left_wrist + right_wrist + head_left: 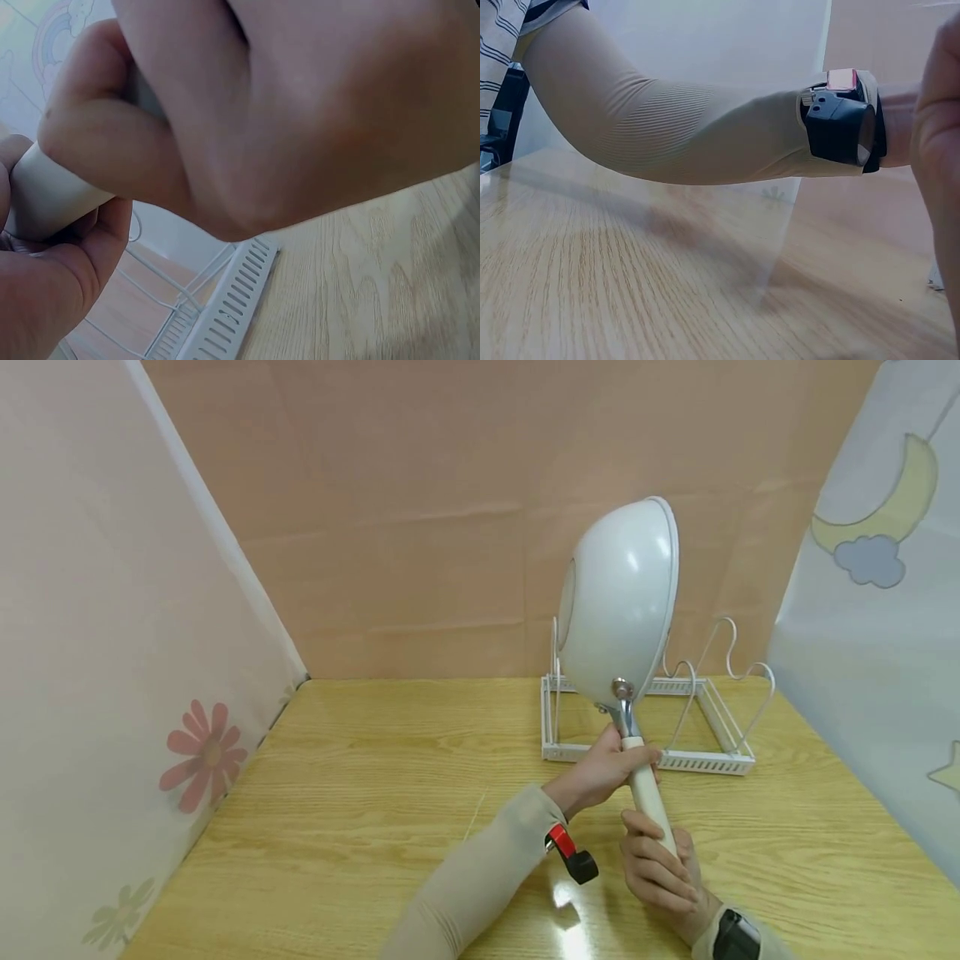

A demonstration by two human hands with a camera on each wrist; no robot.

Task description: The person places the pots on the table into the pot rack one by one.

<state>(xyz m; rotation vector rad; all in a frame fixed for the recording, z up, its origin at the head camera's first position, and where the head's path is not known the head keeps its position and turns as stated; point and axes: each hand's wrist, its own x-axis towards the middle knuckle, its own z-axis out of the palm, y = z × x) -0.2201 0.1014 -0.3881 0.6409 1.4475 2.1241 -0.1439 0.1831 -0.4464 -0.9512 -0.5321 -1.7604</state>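
A white deep frying pan [618, 597] is held up on its side, its rounded base facing left and its open side facing right. Its pale handle [651, 797] points down toward me, joined to the pan by a metal bracket. My left hand [600, 768] grips the upper handle near that bracket. Lower down, the fingers of my right hand [656, 864] curl around the handle's end. Behind the pan is a white metal rack [705, 763] with curved wire dividers, partly hidden by the pan. In the left wrist view, my left hand [300, 97] hides part of the handle [52, 191].
The rack stands on the wood-grain table [360, 793] toward the back right. A brown backdrop [390, 527] rises behind the table. Pale patterned panels flank it, with a red flower [206, 756] on the left and a moon [911, 493] on the right.
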